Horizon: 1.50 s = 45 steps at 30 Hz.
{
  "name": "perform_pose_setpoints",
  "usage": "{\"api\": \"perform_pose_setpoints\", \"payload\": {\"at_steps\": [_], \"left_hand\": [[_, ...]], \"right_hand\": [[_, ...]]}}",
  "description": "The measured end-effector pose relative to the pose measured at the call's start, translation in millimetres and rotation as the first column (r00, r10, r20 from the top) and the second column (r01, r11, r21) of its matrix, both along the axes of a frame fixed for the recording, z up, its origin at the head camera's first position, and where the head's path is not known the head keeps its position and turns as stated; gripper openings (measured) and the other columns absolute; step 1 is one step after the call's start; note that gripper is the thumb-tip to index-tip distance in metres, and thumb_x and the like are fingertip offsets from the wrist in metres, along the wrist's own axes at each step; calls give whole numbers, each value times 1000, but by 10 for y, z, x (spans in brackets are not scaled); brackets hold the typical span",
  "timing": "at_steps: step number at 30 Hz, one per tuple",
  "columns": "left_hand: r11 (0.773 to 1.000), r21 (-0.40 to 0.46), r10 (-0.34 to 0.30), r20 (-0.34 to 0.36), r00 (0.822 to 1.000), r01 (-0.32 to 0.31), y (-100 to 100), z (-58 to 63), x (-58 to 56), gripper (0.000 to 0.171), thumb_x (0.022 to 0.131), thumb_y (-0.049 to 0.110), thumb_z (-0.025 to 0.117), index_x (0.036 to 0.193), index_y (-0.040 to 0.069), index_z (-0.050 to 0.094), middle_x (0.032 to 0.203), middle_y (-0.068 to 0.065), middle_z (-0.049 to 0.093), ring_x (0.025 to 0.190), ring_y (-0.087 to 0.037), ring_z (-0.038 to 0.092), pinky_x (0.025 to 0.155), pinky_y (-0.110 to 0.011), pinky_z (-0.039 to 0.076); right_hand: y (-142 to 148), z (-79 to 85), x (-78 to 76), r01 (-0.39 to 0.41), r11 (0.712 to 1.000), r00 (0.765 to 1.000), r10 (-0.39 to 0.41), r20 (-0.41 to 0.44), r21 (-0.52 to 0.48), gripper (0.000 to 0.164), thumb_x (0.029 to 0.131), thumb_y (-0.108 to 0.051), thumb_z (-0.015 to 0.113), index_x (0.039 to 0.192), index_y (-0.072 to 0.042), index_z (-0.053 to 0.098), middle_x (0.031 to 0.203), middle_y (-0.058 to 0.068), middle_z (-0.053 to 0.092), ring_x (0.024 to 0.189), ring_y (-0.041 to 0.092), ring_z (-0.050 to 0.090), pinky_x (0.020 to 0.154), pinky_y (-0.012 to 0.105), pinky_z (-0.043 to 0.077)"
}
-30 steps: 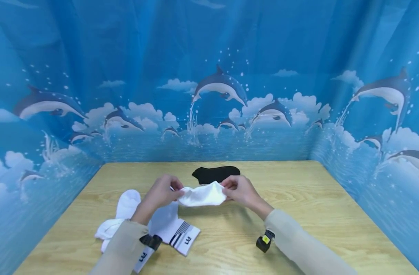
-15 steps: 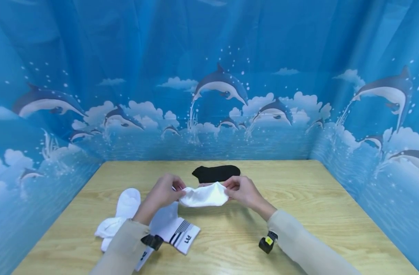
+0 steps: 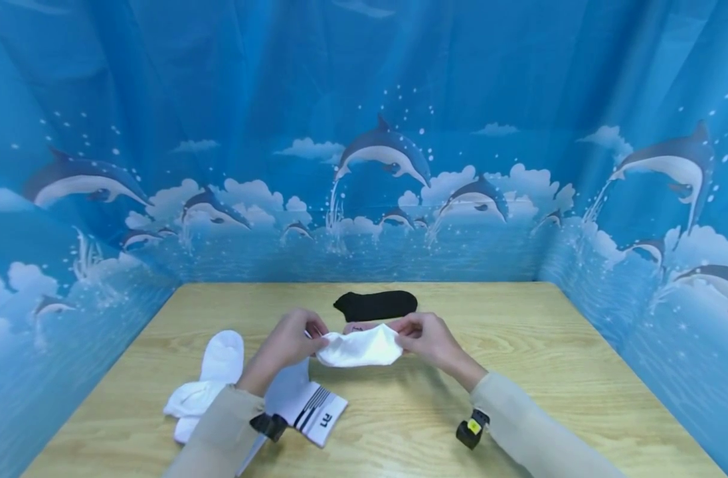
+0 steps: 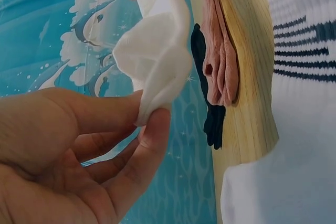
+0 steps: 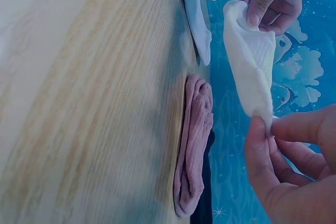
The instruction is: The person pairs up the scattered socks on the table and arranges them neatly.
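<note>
**Position of the short white sock [image 3: 359,348]: held at both ends above the wood-grain tabletop [image 3: 519,405]**

Head view. The light wood-grain tabletop extends to a blue dolphin-print curtain [image 3: 268,79], which encloses the back and both sides. A black ankle sock [image 3: 377,306] lies near the far edge. A pink sock [image 3: 370,326] lies just in front of it, partly hidden. White socks [image 3: 222,355] lie at the left, partly covered by the left sleeve [image 3: 220,428]; one shows a black-striped cuff [image 3: 321,413]. Both forearms converge from the near edge. The left hand [image 3: 289,338] and right hand [image 3: 430,342] face each other across the short white sock, which spans the gap between them, clear of the surface. Black wrist devices [image 3: 473,428] are fitted at the cuffs of both sleeves.

Left wrist view. The left hand pinches one end of the short white sock between thumb and forefinger; the other fingers bend behind. The right hand grips the opposite end. The pink sock, ribbed, lies beside the black ankle sock on the wood.

Right wrist view. The right hand pinches its end between thumb and forefinger, remaining fingers bent. The fabric is slightly twisted between the hands. The pink sock lies lengthwise on the tabletop, near the right hand.
</note>
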<state>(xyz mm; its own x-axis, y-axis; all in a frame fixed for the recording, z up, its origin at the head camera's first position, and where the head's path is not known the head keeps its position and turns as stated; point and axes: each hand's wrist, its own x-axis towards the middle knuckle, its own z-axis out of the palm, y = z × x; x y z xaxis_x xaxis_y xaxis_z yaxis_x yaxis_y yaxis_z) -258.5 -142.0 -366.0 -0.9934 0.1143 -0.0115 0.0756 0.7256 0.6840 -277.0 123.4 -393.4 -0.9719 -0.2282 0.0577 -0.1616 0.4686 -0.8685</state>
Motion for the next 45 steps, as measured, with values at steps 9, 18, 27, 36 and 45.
{"api": "perform_pose_setpoints", "payload": {"at_steps": [9,18,27,36,45], "left_hand": [[1000,6,-12,-6,1000,12,44,5,-33,6,89,2,76,93,5,73,84,-8,68,72,-17,63,60,-26,56],[1000,8,-26,21,999,26,80,-79,-2,6,89,3,77,92,6,72,84,-6,66,71,-16,62,59,-27,56],[999,14,-39,22,999,39,90,-94,-5,7,88,2,77,92,5,72,84,-7,67,69,-16,63,58,-26,57],[998,0,-58,13,998,58,125,-89,-9,7,88,2,77,91,5,72,82,-6,66,68,-16,62,58,-26,56],[998,-19,-63,1,998,63,161,-100,0,6,88,3,77,90,5,72,81,-6,66,67,-15,62,58,-27,56]], "right_hand": [[65,22,11,25,999,1000,-25,0,20,17,91,4,70,107,2,73,94,13,72,81,16,68,77,42,64],[125,-70,50,-12,1000,1000,12,1,13,16,91,3,70,106,5,72,94,16,72,80,16,68,75,40,64],[135,-67,54,14,1000,1000,-14,15,24,16,90,4,70,106,3,73,94,14,72,80,15,67,75,41,64],[172,-52,67,33,997,999,-33,-6,73,15,88,2,73,103,2,74,92,11,73,79,15,67,70,34,62],[223,-89,76,31,996,1000,-31,-7,83,14,88,3,73,103,3,74,91,11,73,77,14,68,69,31,62]]}}
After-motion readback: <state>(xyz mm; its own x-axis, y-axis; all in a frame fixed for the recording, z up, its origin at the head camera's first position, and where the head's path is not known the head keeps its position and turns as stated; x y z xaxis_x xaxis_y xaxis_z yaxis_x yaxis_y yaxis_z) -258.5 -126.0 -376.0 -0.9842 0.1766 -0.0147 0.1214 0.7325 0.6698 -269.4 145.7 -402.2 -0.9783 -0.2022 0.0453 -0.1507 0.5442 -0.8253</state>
